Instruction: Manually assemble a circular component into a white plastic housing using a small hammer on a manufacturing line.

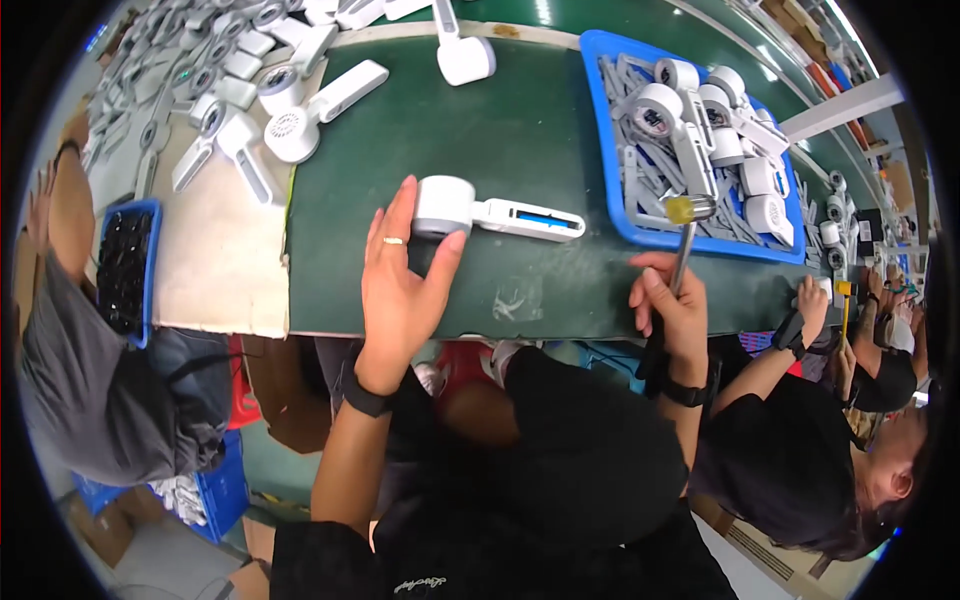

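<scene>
A white handheld fan (445,205) lies on the green work table, its round head to the left and its handle pointing right. An open slot in the handle shows a blue strip inside. My left hand (405,285) grips the fan's round head between thumb and fingers. In my right hand (680,310) is a small hammer (682,210) with a yellow tip and a metal shaft, held upright. Its head stands in front of the near edge of a blue tray (625,225), to the right of the fan.
The tray holds white fans (690,150) and grey strips (640,170). More fans (290,130) lie at the left on a cardboard sheet (230,270), with a large pile behind. A small blue bin (150,280) of black parts stands far left. Co-workers sit on both sides.
</scene>
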The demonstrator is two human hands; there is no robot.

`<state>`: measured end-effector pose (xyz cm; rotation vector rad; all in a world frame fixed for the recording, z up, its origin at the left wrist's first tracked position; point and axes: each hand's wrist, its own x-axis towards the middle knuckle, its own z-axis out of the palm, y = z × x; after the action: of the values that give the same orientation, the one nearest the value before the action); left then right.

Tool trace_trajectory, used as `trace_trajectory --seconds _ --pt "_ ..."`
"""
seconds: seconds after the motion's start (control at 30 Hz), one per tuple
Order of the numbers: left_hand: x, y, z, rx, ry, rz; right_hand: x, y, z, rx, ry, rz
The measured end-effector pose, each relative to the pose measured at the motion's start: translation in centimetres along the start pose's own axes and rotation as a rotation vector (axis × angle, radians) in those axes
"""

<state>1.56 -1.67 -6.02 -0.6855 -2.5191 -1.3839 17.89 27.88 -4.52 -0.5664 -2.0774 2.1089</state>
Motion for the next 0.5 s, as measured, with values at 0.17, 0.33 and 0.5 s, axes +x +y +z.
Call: trace_trajectory --seconds 0.17,0.33,0.5 --pt "-0.7 -1.1 -1.6 -0.623 0.042 -0.219 -0.1 0.8 0.3 -0.011 -0.018 -0.034" --pt "-0.8 -3.0 -2.8 -1.091 0.124 -0.257 0.0 1.6 0.1 -0.089 -0.040 -0.042" --pt "-1.1 -2.3 -4.7 -1.132 0.064 -0.310 0.1 2.3 -1.4 -0.106 -0.042 -0.053"
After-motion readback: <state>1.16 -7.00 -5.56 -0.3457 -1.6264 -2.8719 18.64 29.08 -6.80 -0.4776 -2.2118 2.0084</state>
